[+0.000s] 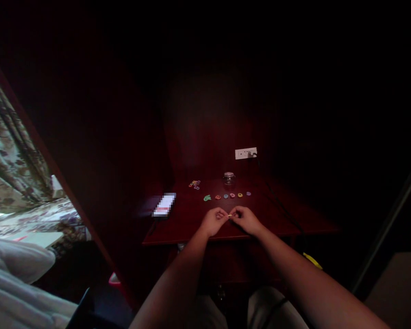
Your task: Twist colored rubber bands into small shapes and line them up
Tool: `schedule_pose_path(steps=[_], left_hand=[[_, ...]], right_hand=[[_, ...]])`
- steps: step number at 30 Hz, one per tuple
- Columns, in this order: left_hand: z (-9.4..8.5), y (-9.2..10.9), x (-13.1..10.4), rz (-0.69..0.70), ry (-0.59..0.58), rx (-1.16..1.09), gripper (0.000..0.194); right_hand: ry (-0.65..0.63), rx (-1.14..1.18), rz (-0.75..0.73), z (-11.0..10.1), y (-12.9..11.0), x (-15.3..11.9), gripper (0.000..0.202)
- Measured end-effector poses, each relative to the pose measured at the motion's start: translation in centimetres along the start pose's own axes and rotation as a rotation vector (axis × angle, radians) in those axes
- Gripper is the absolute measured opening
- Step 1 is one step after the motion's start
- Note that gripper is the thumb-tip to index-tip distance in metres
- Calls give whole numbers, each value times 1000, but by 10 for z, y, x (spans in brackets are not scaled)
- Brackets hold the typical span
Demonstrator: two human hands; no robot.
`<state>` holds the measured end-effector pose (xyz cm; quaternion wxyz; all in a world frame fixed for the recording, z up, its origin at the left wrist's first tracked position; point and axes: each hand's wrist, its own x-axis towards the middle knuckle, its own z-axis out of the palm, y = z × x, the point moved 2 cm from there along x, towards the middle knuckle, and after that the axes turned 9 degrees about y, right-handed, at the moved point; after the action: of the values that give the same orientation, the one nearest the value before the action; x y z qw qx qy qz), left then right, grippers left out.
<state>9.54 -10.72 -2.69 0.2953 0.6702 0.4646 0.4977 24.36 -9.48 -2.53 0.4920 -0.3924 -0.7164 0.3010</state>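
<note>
Low over the front of the dark red desk, my left hand [215, 221] and my right hand [247, 220] are close together, fingertips pinched. Between them is a small yellow band [230, 215], partly covered by the fingers; its full shape is hidden. Just beyond the hands lies a row of small coloured bands in bunches: a green bunch [207, 198], a red one [218, 197], a blue one [225, 196], a pink one [232, 195], a yellow one [240, 195] and a purple one [248, 193]. Farther back left sits a loose pile of mixed coloured bands [194, 184].
A clear lidded jar [229, 178] stands behind the row. On the left lies a lit phone [164, 204], its screen blurred. A wall socket [245, 153] holds a plug, with a black cable [284, 208] running down across the desk's right side [315, 224].
</note>
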Motion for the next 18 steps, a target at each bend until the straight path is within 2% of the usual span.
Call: schedule_pose_path(steps=[6, 18], left_hand=[[-1, 4, -1, 0, -41, -2, 18], [-4, 2, 0, 16, -20, 37, 21]], right_hand=[[25, 18, 35, 2, 3, 1, 14], [58, -9, 60, 1, -5, 0, 16]])
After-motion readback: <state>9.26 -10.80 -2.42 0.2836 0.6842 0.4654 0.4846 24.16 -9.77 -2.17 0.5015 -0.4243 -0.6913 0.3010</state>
